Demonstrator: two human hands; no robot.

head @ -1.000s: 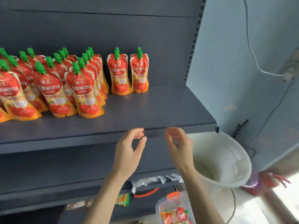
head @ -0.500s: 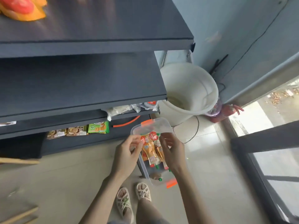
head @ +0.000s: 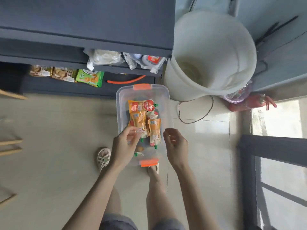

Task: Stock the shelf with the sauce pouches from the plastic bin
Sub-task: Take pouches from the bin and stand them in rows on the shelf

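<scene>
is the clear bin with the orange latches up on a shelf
No, the clear plastic bin with orange latches stands on the pale tiled floor, in front of the dark grey shelf unit.

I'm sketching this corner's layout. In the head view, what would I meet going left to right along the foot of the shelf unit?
green snack packet → plastic bin → white bucket → red bag
</scene>
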